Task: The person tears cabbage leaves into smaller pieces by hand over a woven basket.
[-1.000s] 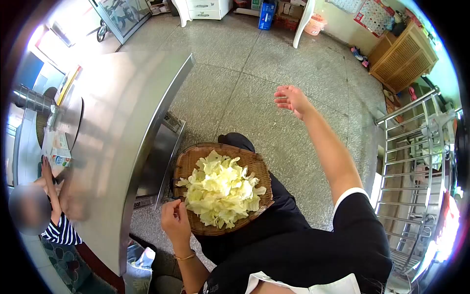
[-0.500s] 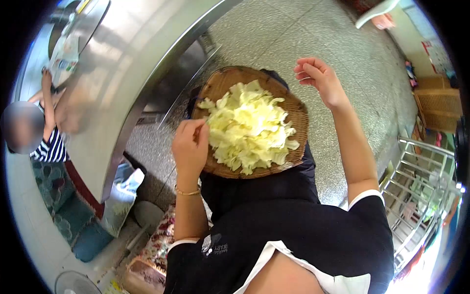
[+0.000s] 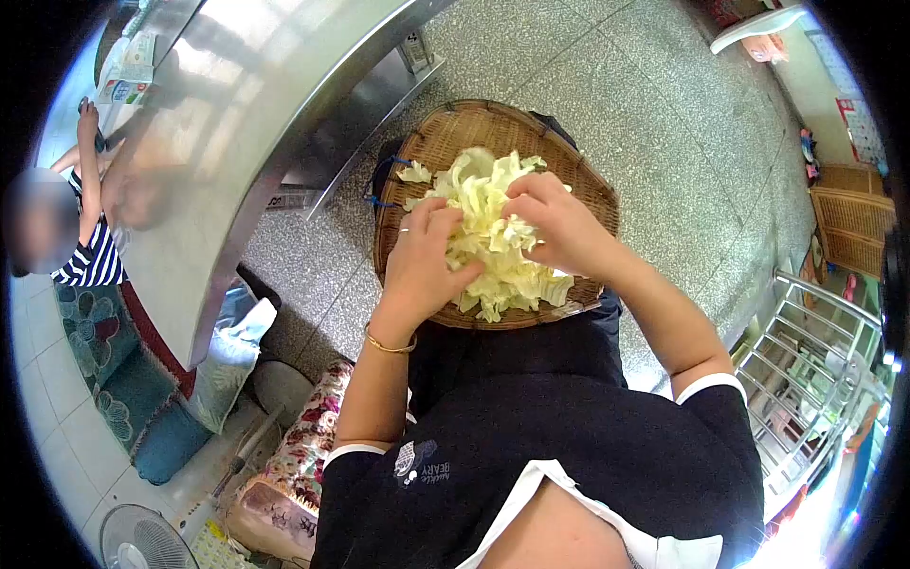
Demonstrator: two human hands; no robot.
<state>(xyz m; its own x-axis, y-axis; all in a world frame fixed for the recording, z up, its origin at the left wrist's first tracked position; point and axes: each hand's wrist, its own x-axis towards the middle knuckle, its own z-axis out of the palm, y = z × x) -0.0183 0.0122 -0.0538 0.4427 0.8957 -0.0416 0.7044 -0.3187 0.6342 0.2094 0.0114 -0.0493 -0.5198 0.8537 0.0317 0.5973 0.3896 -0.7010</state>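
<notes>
A heap of torn pale green and yellow cabbage leaves (image 3: pixel 502 270) lies in a round woven bamboo basket (image 3: pixel 578 204) on my lap. My left hand (image 3: pixel 425 258), with a ring and a gold bangle, rests on the heap's left side, its thumb and fingers apart. From the right, my right hand (image 3: pixel 559 228) reaches into the top of the heap. Its fingers are curled round some leaves, and the fingertips are partly hidden among them. The two hands are close together but not touching.
To the left is a shiny table (image 3: pixel 237 123), with a seated person (image 3: pixel 90 242) in a striped top beyond it. A floral cushioned seat (image 3: pixel 308 446) and a fan (image 3: pixel 142 536) are at lower left. A metal rack (image 3: pixel 806 370) stands at right.
My right hand has come down from the basket's upper right into the leaves. My left hand has moved right from the basket's edge onto the heap, its fingers spreading.
</notes>
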